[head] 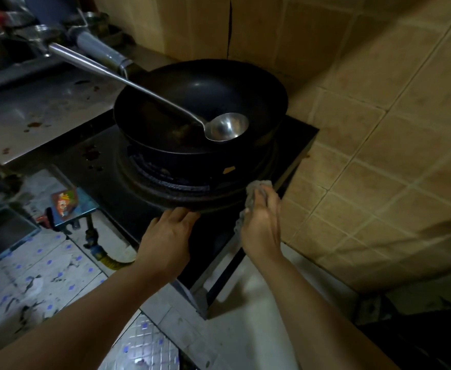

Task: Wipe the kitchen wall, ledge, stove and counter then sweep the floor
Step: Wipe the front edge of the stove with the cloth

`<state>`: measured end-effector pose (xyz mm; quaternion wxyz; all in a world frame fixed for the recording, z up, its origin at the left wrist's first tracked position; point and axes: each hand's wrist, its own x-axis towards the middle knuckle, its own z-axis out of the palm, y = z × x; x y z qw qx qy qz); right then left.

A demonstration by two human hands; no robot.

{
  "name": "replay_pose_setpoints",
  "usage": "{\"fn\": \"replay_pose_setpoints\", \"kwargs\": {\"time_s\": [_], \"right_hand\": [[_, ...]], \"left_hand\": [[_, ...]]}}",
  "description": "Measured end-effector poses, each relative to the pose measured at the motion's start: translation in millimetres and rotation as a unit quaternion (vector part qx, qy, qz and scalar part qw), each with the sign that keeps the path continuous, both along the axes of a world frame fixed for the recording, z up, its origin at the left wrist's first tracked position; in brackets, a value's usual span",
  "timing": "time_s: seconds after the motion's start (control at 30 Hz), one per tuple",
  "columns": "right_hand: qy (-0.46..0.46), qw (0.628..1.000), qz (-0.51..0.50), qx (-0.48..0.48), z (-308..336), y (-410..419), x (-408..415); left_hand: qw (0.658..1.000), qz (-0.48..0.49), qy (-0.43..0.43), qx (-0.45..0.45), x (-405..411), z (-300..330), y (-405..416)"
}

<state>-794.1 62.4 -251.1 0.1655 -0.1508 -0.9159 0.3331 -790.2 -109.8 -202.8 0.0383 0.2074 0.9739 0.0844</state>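
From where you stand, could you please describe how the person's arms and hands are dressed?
Both forearms are bare up to the frame's edge: no sleeves show. The left hand and right hand wear no gloves, and no rings, watch or bracelets are visible.

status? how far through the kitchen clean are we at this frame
Done: can't confirm; the tiled wall shows no obvious grime. In hand: the right hand grips a grey cloth against the black stove by the burner ring, while the left hand rests at its front. Left: the steel counter is spotted, and the floor has debris.
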Motion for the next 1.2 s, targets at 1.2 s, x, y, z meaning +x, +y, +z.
{"fn": "replay_pose_setpoints", "kwargs": {"time_s": [1.2], "right_hand": [[-0.113, 0.98, -0.075, -0.145, 27, -97, 71]], "left_hand": [[0.999, 0.033, -0.043, -0.001, 51, -7, -67]]}}
